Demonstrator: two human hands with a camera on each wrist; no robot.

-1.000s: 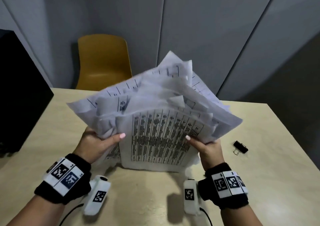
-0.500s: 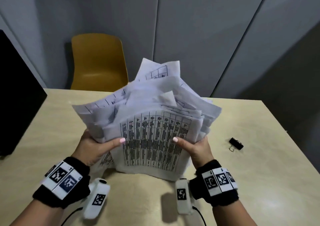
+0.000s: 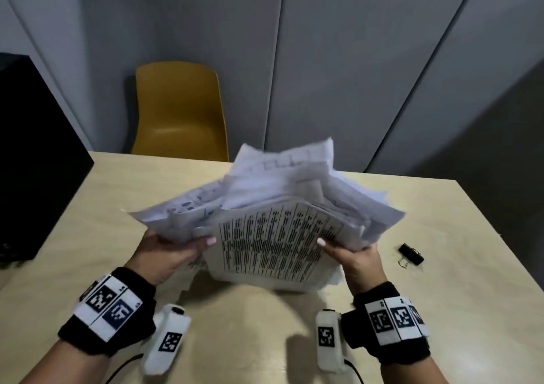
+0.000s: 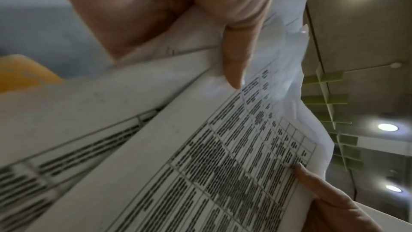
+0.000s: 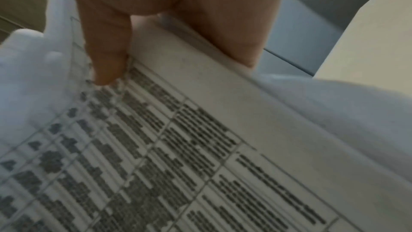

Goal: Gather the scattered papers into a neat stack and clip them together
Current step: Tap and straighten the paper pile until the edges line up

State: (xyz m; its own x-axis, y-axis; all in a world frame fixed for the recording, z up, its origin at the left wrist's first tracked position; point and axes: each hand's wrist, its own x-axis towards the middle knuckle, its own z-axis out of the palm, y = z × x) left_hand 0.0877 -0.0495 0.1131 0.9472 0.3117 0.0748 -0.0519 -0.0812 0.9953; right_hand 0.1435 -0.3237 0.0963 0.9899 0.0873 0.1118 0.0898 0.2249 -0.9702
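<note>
Fanning out unevenly, the papers (image 3: 282, 221) stand on their lower edge near the middle of the surface (image 3: 88, 236), tilted back away from the person, with corners jutting at different angles toward 10, 12 and 2 o'clock. The front sheet carries a printed table of dark rows and ruled columns, which also fills both wrist views (image 4: 223, 165) (image 5: 178, 147). At the bundle's 9 o'clock edge, the left hand (image 3: 164, 251) forms one grip: thumb across the front sheet, fingers behind the pile, pinching the papers between them. At the 3 o'clock edge, the right hand (image 3: 356, 258) does the same, thumb tip pressed on the printed table and fingers wrapped behind. The left wrist view shows the left thumb (image 4: 234, 59) lying flat on the paper's margin; the right wrist view shows the right thumb (image 5: 107, 50) touching the table's corner. A black binder clip (image 3: 410, 254) lies on the surface at 3 o'clock from the papers, near the right hand but apart from it. Further out, a yellow chair (image 3: 179, 112) stands at 11 o'clock behind the surface, and a black box (image 3: 35, 154) sits at 9 o'clock.
</note>
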